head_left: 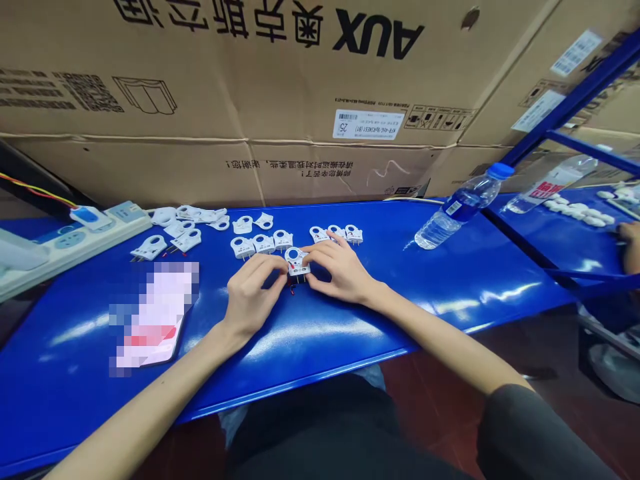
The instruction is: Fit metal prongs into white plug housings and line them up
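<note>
From my remote seat, the head camera gives me both bare hands close together on a blue tabletop point(450, 287). The left hand point(253, 297) and right hand point(340, 270) meet around a white plastic plug point(297, 261) with a round blue mark, near the middle of the tabletop. The fingers of both hands are clenched on it from either side, the left ones at its left edge and the right ones at its right edge. Its metal pins point toward the near side, and a thin red wire point(293, 291) shows just below it.

Just beyond the hands, a row of similar plugs point(263, 243) stands on the tabletop, and more white plug pieces point(185, 230) lie scattered to the far left. A power strip point(75, 243) sits at the left edge, and a pixelated phone point(155, 313) lies near the left hand. To the far right stands a water bottle point(457, 208), lying on its side. Past it, on a second blue tabletop point(555, 253), a co-worker's hand point(631, 243) is beside a cluster of white pieces point(575, 213). Cardboard boxes point(200, 100) line the far side.
</note>
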The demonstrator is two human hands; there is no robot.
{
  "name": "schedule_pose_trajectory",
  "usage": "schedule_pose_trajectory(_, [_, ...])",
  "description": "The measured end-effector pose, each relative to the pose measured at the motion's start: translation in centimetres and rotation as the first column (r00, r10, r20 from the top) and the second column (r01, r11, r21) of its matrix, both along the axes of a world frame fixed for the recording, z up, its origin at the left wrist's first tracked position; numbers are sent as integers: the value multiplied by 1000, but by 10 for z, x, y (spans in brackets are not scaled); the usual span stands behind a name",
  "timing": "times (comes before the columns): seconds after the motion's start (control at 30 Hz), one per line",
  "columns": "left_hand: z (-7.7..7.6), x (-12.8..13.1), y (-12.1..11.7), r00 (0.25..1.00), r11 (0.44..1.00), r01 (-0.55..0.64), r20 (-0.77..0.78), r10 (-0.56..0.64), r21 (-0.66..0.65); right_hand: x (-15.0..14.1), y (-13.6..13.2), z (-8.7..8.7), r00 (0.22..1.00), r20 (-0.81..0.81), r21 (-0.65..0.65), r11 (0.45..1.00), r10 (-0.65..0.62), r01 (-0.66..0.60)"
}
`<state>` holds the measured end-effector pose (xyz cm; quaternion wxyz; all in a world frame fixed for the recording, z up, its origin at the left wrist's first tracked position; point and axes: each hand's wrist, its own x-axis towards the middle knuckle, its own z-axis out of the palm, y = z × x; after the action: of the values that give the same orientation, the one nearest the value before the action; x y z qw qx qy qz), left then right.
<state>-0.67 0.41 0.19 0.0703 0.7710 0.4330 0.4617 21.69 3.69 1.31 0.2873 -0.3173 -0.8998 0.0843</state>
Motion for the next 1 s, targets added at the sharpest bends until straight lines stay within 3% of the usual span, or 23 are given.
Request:
schedule_pose_trajectory(0.33, [-2, 6, -1, 1000, 999, 21, -2, -21, -43, 1, 2, 0, 999, 16, 6, 999, -50, 50])
schedule_pose_trajectory(0.6, [5, 10, -2, 955, 925, 22, 283, 93, -379, 0, 1, 2, 999, 12, 21, 999, -49, 49])
schedule_pose_trajectory(0.87, [4, 7, 2, 911, 867, 99, 396, 119, -489, 1, 1, 1, 999, 8, 25, 999, -41, 40])
schedule_pose_trajectory(1.0, [4, 7, 3, 891, 870, 119, 439, 120, -479, 1, 1, 2, 999, 16, 23, 999, -44, 44])
